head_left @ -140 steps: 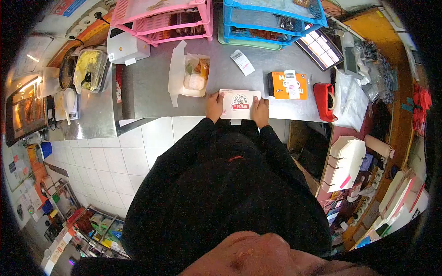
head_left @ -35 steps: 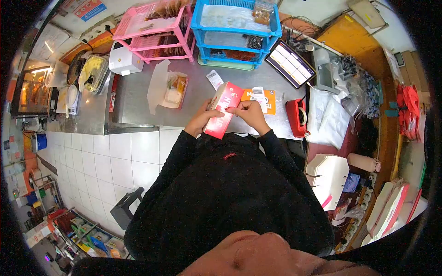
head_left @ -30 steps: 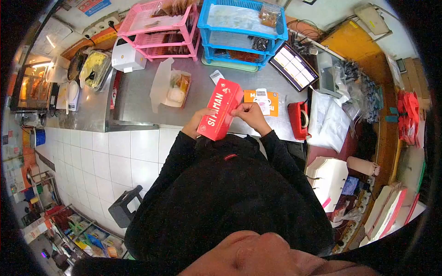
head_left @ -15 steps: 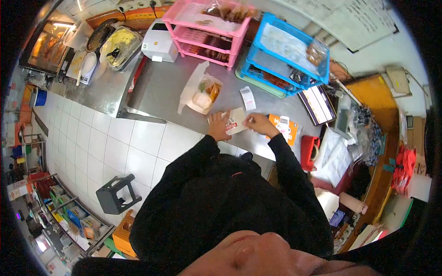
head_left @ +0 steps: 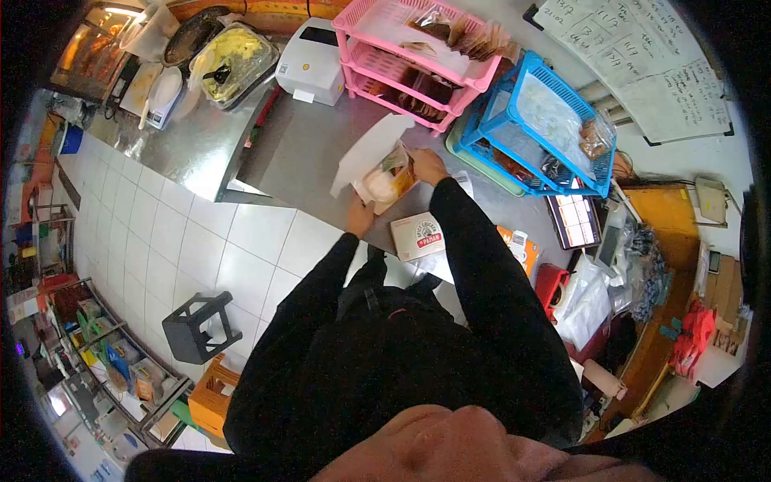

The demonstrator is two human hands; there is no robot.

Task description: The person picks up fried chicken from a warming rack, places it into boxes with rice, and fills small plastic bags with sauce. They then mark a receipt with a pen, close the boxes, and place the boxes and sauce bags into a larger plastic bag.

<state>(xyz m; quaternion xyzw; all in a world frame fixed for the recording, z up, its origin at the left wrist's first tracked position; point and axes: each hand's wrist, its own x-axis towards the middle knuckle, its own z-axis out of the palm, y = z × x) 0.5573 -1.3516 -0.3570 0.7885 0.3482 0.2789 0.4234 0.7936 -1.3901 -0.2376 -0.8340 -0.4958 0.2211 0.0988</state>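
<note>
Steel bench (head_left: 305,153) carries the open food box (head_left: 384,178) near its front edge, both hands' fingers closed on its sides (left hand (head_left: 359,215), right hand (head_left: 426,165)), so an uneven pull could spill it.

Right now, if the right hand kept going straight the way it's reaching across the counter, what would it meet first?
The right hand already touches the far edge of the open food box. Straight beyond lies bare steel counter, then probably the pink tiered rack, though depth is hard to judge in this view.
</note>
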